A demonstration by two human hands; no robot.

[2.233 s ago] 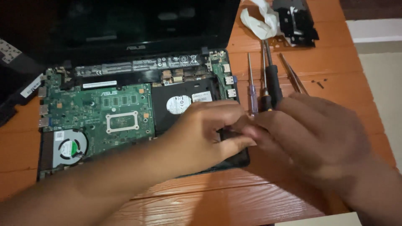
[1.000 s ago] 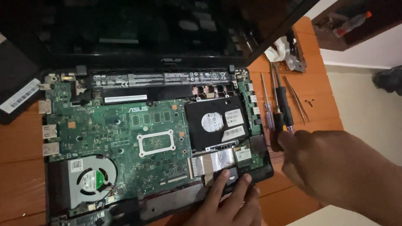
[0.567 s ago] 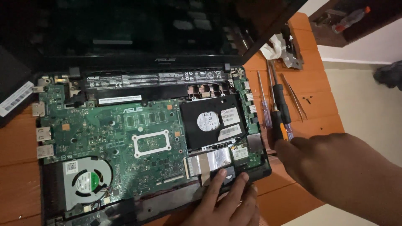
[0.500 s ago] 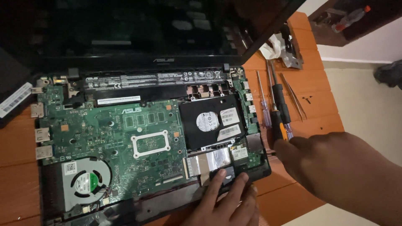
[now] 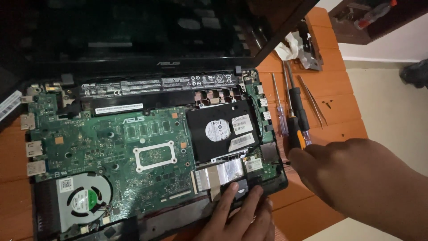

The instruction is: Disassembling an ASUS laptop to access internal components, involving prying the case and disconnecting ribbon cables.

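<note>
Green circuit board (image 5: 111,147) fills the opened black laptop base (image 5: 276,185) on the orange wooden table (image 5: 330,102); the left hand (image 5: 240,216) presses two spread fingertips (image 5: 229,189) on its lower right edge. Right hand (image 5: 361,178) curls loosely, touching the black-and-yellow screwdriver (image 5: 295,120), whether gripping I cannot tell. Three screwdrivers and one pair of metal tweezers (image 5: 313,106) lie beside the base.

From my seat the view is dim overall, with warm, low indoor light. The laptop lid (image 5: 147,31) at the top is almost black, and I can make out little on it. The green board (image 5: 111,147) is lit evenly enough to read its parts, with soft glare on the silver tape (image 5: 223,174). My right hand (image 5: 356,178) is close to the lens, softly blurred and shaded. The wooden table (image 5: 339,93) glows orange; the pale floor at right is brightest.
</note>
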